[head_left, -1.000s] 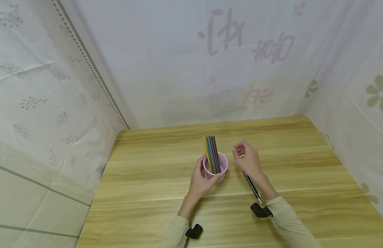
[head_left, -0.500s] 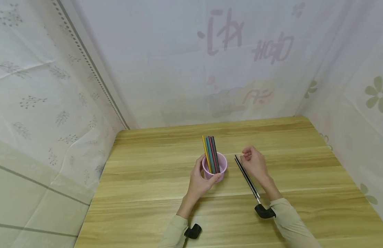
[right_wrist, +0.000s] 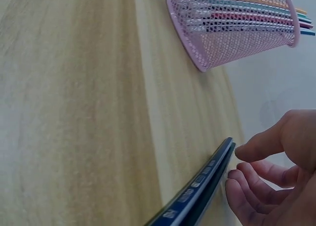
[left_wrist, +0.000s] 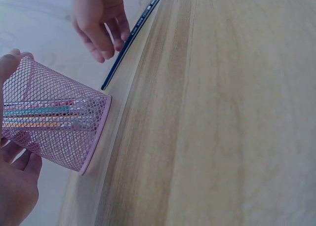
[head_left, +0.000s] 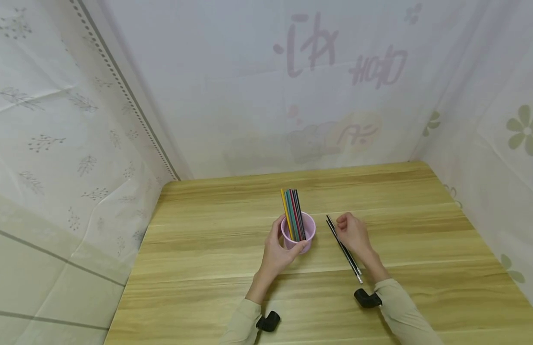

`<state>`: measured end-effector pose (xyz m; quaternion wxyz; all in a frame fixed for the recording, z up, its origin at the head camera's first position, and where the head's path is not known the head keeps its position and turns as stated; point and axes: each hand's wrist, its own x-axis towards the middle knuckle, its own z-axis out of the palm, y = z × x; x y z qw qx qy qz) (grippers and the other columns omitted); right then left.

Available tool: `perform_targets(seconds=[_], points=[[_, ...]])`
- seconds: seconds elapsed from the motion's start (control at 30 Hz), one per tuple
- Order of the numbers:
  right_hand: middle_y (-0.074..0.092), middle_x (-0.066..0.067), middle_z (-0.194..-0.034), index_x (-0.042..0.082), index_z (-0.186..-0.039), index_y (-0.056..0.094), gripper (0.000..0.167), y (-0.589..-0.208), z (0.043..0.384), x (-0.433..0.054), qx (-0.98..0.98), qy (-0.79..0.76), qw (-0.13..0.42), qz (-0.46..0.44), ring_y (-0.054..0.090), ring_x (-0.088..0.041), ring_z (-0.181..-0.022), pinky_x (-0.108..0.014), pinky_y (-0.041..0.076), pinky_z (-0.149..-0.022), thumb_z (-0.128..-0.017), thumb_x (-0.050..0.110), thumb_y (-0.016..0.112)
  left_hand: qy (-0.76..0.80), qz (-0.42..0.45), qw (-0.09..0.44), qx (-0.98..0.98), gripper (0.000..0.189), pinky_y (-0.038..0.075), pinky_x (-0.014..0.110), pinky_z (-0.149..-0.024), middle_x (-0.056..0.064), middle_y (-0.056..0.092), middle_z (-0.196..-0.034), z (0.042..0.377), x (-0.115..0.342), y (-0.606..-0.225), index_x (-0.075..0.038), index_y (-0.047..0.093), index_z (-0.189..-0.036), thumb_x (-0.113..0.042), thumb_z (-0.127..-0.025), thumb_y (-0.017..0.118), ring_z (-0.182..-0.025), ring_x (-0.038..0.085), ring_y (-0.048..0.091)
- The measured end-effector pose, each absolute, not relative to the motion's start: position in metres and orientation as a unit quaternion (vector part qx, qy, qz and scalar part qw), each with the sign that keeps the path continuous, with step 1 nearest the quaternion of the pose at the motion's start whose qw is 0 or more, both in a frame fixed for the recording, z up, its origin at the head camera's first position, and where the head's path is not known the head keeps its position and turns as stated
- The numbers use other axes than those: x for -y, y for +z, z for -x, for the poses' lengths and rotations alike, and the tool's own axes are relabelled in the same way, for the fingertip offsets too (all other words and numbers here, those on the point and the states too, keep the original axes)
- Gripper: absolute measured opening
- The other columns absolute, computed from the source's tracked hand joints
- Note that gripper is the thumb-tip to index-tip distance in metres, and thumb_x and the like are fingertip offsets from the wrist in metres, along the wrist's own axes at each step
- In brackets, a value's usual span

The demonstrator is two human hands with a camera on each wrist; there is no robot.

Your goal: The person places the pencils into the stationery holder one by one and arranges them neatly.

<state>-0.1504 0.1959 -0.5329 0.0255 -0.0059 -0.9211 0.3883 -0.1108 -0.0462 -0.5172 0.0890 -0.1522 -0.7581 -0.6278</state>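
A pink mesh pencil cup (head_left: 314,231) stands on the wooden table, gripped round its side by my left hand (head_left: 276,253). Several pencils (head_left: 294,215), among them yellow, teal, red and black ones, lean upright in it. To the right of the cup, two dark pencils (head_left: 346,253) lie close together, their eraser ends towards me. My right hand (head_left: 353,235) hovers just beside their far ends. In the right wrist view, the thumb and loosely bent fingers (right_wrist: 259,146) are apart, holding nothing, very near a pencil tip.
The wooden table (head_left: 197,268) reaches back to a pale printed cloth (head_left: 232,120). More patterned cloth hangs at the left and right. A black wrist mount (head_left: 367,298) sits below the right hand, another black mount (head_left: 268,321) by the left sleeve.
My right hand has come away from beside the cup, rightward and towards me, to the two dark pencils, uncovering their far ends. The left hand and cup have hardly moved.
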Motion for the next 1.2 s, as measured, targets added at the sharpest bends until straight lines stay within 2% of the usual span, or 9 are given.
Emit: perform_targets(seconds=[0.2,0.53,0.77,1.07,1.2], points=[[0.069,-0.020,-0.091,-0.006,-0.101,0.063,0.016,-0.539,0.150,-0.197,0.928,0.373,0.026,0.006,0.069,-0.031,-0.082,-0.046,0.060,-0.075,-0.086,-0.001,0.062,-0.632,0.154,0.087,0.755,0.086,0.046,0.055,-0.112,0.022,0.057,-0.141,0.111,0.047,-0.518,0.002,0.042,-0.149,-0.007,-0.076,0.087,-0.130,0.037,0.057],[0.068,-0.018,-0.093,-0.006,-0.104,0.063,0.019,-0.537,0.149,-0.199,0.941,0.339,-0.003,0.020,0.065,-0.031,-0.085,-0.047,0.056,-0.078,-0.085,-0.001,0.061,-0.626,0.154,0.085,0.760,0.086,0.048,0.055,-0.110,0.022,0.058,-0.140,0.110,0.047,-0.517,0.001,0.042,-0.149,-0.008,-0.077,0.086,-0.129,0.036,0.058],[0.068,-0.018,-0.088,-0.007,-0.102,0.064,0.020,-0.536,0.151,-0.200,0.945,0.326,0.012,0.009,0.064,-0.029,-0.080,-0.042,0.055,-0.071,-0.084,-0.003,0.057,-0.628,0.154,0.081,0.759,0.086,0.047,0.055,-0.111,0.022,0.057,-0.140,0.110,0.047,-0.516,0.000,0.041,-0.150,-0.009,-0.078,0.086,-0.130,0.036,0.057],[0.066,-0.022,-0.092,-0.012,-0.108,0.063,0.023,-0.525,0.150,-0.202,0.942,0.333,0.028,-0.010,0.064,-0.032,-0.083,-0.047,0.056,-0.075,-0.088,-0.003,0.055,-0.629,0.149,0.078,0.759,0.085,0.046,0.053,-0.112,0.021,0.058,-0.140,0.109,0.047,-0.516,0.000,0.042,-0.149,-0.008,-0.077,0.086,-0.130,0.034,0.058],[0.066,-0.021,-0.093,-0.011,-0.110,0.063,0.024,-0.514,0.149,-0.199,0.939,0.342,0.047,-0.014,0.063,-0.030,-0.083,-0.045,0.055,-0.074,-0.089,-0.003,0.054,-0.630,0.151,0.081,0.757,0.084,0.047,0.054,-0.112,0.021,0.058,-0.140,0.109,0.047,-0.515,0.000,0.042,-0.149,-0.009,-0.077,0.086,-0.129,0.035,0.058]])
